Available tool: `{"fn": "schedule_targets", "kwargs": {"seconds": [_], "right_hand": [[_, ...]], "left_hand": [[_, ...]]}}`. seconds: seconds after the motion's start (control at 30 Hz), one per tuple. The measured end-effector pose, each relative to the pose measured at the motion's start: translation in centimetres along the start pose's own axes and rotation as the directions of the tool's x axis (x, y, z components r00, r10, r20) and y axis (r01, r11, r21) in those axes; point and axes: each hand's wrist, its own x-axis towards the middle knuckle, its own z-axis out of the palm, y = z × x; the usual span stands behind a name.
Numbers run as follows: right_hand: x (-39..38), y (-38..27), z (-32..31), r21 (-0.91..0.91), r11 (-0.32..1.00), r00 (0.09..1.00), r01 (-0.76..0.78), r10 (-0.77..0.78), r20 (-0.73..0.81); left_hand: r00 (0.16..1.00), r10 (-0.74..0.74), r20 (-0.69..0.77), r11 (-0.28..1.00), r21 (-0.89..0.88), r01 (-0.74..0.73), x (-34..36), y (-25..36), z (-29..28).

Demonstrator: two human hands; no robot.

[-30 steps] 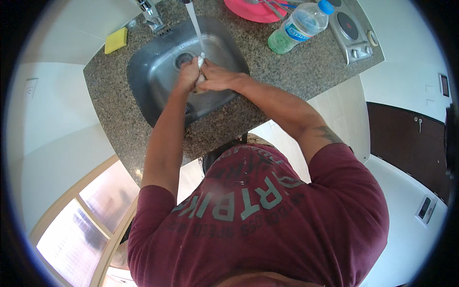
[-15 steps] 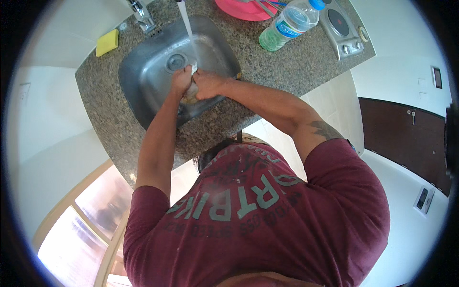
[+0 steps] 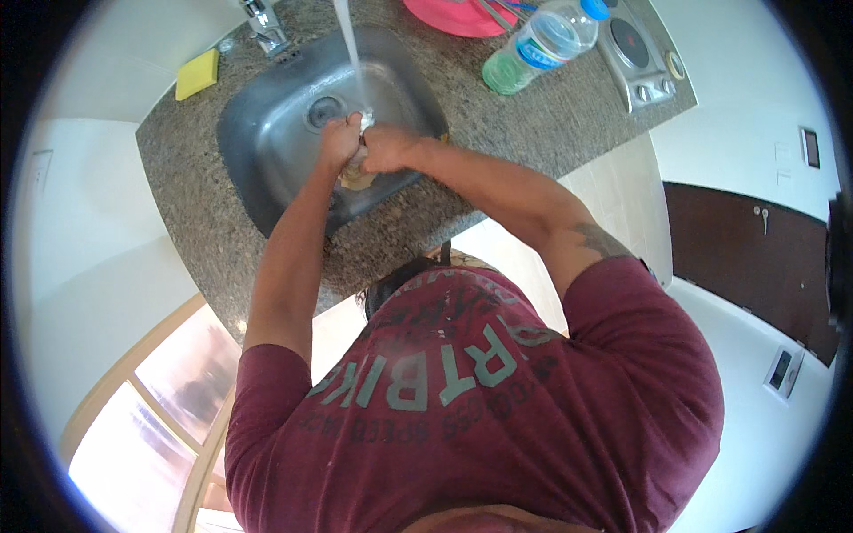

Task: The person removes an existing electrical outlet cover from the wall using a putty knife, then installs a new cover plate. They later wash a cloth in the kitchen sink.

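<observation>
Over the steel sink [image 3: 267,169], my left hand [image 3: 339,140] and my right hand [image 3: 387,147] are closed side by side around a pale, limp, cloth-like thing [image 3: 356,180]. Its white end sticks up between my fingers, and a tan part hangs below them. My hands hide its middle, so its exact kind is unclear. A stream of water [image 3: 351,44] falls into the sink and meets the white end. Behind my left hand lies the round drain [image 3: 326,111].
A chrome tap [image 3: 265,27] and a yellow sponge [image 3: 197,75] are at the back left of the granite counter [image 3: 498,160]. To the right stand a plastic bottle [image 3: 542,51] with green in its base, a pink plate [image 3: 453,16] with utensils, and a hotplate [image 3: 633,53].
Both hands have shifted slightly, and more of the tan part shows below them. The white end sits a little higher in the water stream. My grip stays closed.
</observation>
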Motion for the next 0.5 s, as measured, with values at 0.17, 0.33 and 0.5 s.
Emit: {"fn": "schedule_targets", "kwargs": {"seconds": [0.17, 0.33, 0.5], "right_hand": [[-0.8, -0.2, 1.3, 0.333, 0.933, 0.981, 0.135, -0.080, -0.174], [-2.4, 1.9, -2.1, 0.874, 0.481, 0.993, 0.075, -0.116, -0.022], [-1.7, 2.5, -1.6, 0.960, 0.263, 0.980, 0.096, -0.193, -0.045]], "left_hand": [[0.999, -0.024, -0.043, 0.999, -0.047, 0.022, 3.2, -2.8, -1.6], [0.994, -0.008, -0.112, 0.952, -0.304, -0.027, 2.1, -0.8, -5.5], [0.916, 0.372, -0.151, 0.917, -0.090, -0.388, -1.7, 2.2, -8.7]]}}
